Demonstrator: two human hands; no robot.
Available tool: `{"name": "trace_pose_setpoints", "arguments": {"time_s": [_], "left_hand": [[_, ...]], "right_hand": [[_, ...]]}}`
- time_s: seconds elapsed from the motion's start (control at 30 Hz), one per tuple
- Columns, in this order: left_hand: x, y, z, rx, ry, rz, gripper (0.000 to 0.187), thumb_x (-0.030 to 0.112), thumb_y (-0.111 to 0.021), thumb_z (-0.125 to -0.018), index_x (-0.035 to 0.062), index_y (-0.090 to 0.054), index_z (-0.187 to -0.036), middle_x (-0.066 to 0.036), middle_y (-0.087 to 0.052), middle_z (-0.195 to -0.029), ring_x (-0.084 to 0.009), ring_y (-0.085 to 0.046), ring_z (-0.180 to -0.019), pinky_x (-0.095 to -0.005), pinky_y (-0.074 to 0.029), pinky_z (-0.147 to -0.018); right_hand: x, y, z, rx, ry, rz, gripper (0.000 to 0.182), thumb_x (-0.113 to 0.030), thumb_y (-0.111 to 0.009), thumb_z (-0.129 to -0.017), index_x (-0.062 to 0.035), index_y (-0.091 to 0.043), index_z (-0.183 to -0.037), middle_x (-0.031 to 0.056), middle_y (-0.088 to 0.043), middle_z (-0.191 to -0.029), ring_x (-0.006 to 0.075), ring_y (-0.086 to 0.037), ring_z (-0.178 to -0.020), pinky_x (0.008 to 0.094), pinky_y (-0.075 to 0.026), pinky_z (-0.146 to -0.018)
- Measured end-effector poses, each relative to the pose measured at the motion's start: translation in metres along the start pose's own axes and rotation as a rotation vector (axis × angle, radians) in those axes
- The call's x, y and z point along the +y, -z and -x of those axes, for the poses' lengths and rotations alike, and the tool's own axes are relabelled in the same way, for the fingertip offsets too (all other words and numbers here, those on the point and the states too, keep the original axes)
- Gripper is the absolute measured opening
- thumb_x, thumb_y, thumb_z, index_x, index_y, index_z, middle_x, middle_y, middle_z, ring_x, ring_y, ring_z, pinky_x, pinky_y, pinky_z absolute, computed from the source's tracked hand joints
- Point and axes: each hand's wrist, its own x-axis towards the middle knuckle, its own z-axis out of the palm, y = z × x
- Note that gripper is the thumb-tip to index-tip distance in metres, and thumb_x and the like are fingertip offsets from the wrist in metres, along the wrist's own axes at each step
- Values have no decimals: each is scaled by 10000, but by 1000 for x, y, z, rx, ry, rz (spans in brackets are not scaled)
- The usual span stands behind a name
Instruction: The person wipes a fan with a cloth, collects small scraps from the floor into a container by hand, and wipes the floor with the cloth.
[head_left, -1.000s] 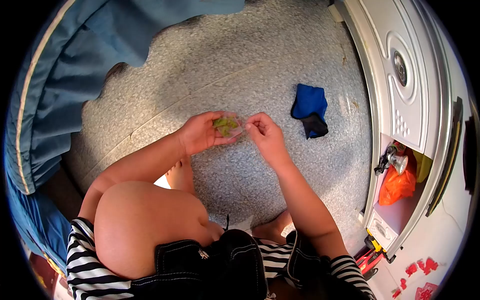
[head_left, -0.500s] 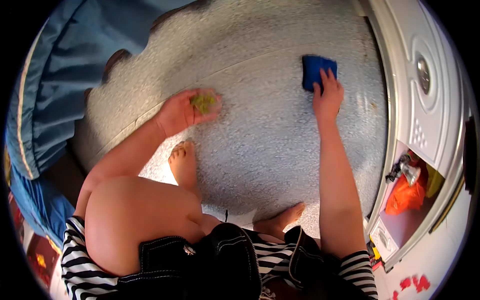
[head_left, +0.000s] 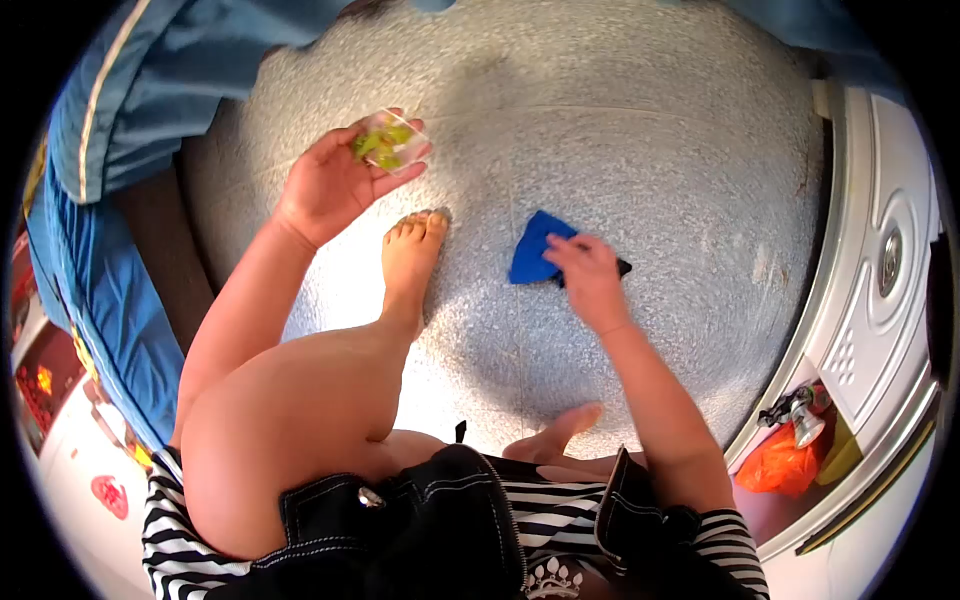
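My left hand (head_left: 335, 185), palm turned up, is closed around a small clear square container (head_left: 392, 143) with yellow-green pieces showing through it. It is held above the floor, beyond my bare foot (head_left: 412, 255). On the right, my right hand (head_left: 590, 275) grips a blue cloth (head_left: 540, 250) between its fingers and thumb. The cloth is bunched to a point, and a dark part of it sticks out beneath the hand. Speckled grey floor (head_left: 700, 200) lies around and under both hands.
Blue fabric (head_left: 150, 130) hangs along the left side. A white cabinet (head_left: 880, 260) stands on the right, its open shelf holding an orange plastic bag (head_left: 780, 460). My other foot (head_left: 560, 435) rests near the front.
My right hand has brought the blue cloth left and nearer to me, and the cloth is now bunched instead of flat. The left hand has risen with the clear container. The view has shifted.
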Motion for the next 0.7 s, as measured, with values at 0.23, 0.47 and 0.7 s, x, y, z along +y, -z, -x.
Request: {"name": "trace_pose_setpoints", "arguments": {"time_s": [0.23,0.47,0.7], "left_hand": [[-22,47,105,160,-260,240,488,178,-309,-1026,-28,-349,-1468,-231,-384,-1518,-442,-383,-1396,-526,-343,-1182],[-50,75,158,250,-355,400,485,172,-303,-1026,-5,-352,-1475,-227,-367,-1530,-461,-343,-1414,-560,-314,-1190],[-50,95,156,272,-383,420,487,180,-292,-1031,-21,-338,-1472,-240,-339,-1541,-460,-330,-1420,-567,-311,-1192]], "right_hand": [[85,48,-184,483,-40,199,368,-26,-612,-863,-156,-672,-1202,46,-648,-1311,330,-558,-1172,464,-426,-986],[7,-31,-221,220,7,301,374,-150,-639,-899,-269,-677,-1251,-54,-573,-1423,287,-464,-1304,497,-319,-1067],[-38,-48,-164,183,83,240,427,23,-599,-835,-207,-704,-1180,-24,-614,-1363,296,-511,-1234,472,-368,-1019]]}}
